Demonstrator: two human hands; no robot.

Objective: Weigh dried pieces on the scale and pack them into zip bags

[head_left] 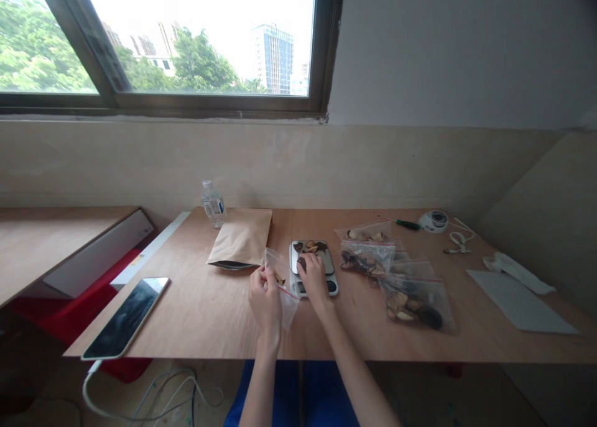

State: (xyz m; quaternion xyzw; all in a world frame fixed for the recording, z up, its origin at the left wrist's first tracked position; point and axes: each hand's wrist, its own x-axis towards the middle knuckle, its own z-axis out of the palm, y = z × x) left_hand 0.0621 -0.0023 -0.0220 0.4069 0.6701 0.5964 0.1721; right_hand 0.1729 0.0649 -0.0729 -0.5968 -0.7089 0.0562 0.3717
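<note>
My left hand (pixel 265 296) is closed on a clear zip bag (pixel 290 310), whose red seal line runs across it. A small brown piece (pixel 280 278) shows in the bag near my fingers. My right hand (pixel 315 280) reaches over a small kitchen scale (pixel 329 264), its fingers pinched on a dark dried slice (pixel 301 263). Several dried brown slices (pixel 311 247), perhaps mushroom, lie on the scale's plate just beyond my fingers. The hand partly covers the scale's front panel, and its reading cannot be made out.
Several filled zip bags (pixel 410 309) lie right of the scale. A kraft paper pouch (pixel 242 234) and water bottle (pixel 214 204) stand behind left; a phone (pixel 125 318) charges at the left edge. Farther right are a screwdriver (pixel 407 224), a white dome camera (pixel 433 222) and a white sheet (pixel 520 303).
</note>
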